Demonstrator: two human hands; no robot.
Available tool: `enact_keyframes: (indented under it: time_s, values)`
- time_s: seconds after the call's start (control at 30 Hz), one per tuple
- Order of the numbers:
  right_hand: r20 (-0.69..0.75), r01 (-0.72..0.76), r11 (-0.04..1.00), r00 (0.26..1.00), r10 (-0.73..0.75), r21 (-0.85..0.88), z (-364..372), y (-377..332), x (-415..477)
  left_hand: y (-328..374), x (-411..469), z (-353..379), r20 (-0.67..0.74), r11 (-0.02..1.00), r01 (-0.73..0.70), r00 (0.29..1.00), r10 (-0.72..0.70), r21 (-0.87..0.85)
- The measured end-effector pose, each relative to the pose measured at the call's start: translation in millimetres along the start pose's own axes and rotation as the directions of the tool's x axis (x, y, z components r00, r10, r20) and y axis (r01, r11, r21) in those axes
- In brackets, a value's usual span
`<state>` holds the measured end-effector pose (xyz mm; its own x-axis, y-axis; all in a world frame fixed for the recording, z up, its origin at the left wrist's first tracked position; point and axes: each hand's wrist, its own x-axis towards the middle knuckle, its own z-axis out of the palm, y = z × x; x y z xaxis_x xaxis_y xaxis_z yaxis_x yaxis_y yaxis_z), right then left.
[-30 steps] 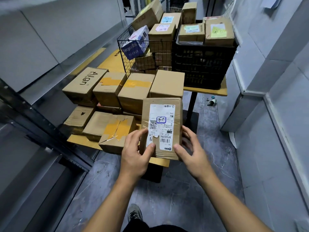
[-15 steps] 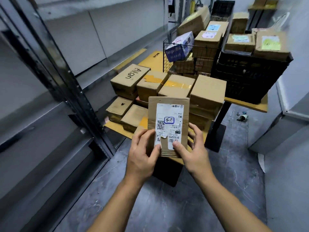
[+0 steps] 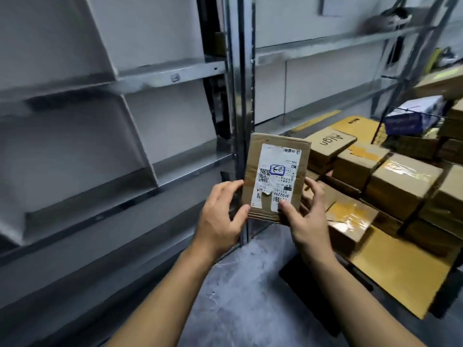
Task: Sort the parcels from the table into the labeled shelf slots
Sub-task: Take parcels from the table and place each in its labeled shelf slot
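Left hand (image 3: 220, 211) and right hand (image 3: 304, 217) both pinch the flat cardboard parcel (image 3: 275, 146) by its lower corners, view centre, shipping label (image 3: 276, 179) facing you, probably to read the slot code. Shelf slots (image 3: 160, 78) at 9 o'clock, table stack (image 3: 400, 181) at 3.

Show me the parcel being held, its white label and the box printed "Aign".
Held parcel (image 3: 252, 166): head view, bare cardboard left of the label.
White label (image 3: 278, 159): head view, its upper middle.
Aign box (image 3: 330, 142): head view, its printed top.

A yellow-topped table (image 3: 400, 279) carries stacked brown cardboard boxes (image 3: 403, 186), just beside tall grey metal shelving (image 3: 175, 76).
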<state>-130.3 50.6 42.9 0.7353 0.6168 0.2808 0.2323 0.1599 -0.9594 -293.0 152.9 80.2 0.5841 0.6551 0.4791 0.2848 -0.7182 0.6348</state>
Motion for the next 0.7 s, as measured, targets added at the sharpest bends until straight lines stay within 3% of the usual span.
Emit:
enact_keyframes:
  time_s: [0.13,0.3,0.7]
  values:
    - [0.055,0.005,0.997,0.998,-0.010,0.080,63.4,-10.9,-4.0,-39.7,-17.3,-71.7,0.021,0.970,0.057,0.998,-0.064,0.238]
    - [0.090,0.017,0.995,0.996,-0.025,0.095,107.2,-19.4,-7.3,-78.5,-40.9,-124.3,0.117,0.805,0.079,0.976,-0.181,0.588]
    - [0.223,0.034,0.996,0.973,-0.052,0.085,178.0,-28.9,23.0,-131.9,-20.2,-176.9,0.045,0.693,0.148,0.967,-0.252,0.706]
